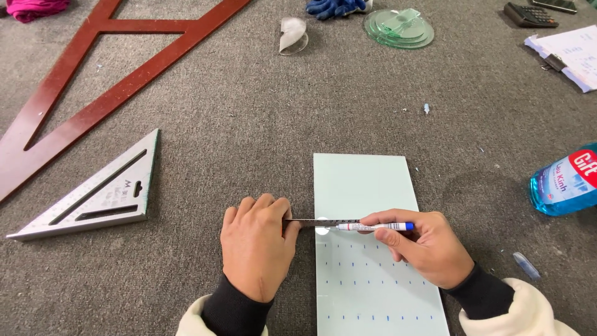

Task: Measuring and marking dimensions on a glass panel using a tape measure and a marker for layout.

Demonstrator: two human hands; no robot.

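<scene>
Marking one glass sheet [367,186], right hand [429,249] grip closed on one marker [373,226], left hand [256,242] apparently pinning one ruler [320,222].

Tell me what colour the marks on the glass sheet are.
Blue, short dashes in rows on the glass sheet, clearest in the head view.

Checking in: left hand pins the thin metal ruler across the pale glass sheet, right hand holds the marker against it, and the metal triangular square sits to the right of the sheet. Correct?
Not quite. In the head view the metal triangular square lies to the left of the pale glass sheet, not the right. The rest holds: the left hand pins the thin metal ruler and the right hand holds the marker against it.
</scene>
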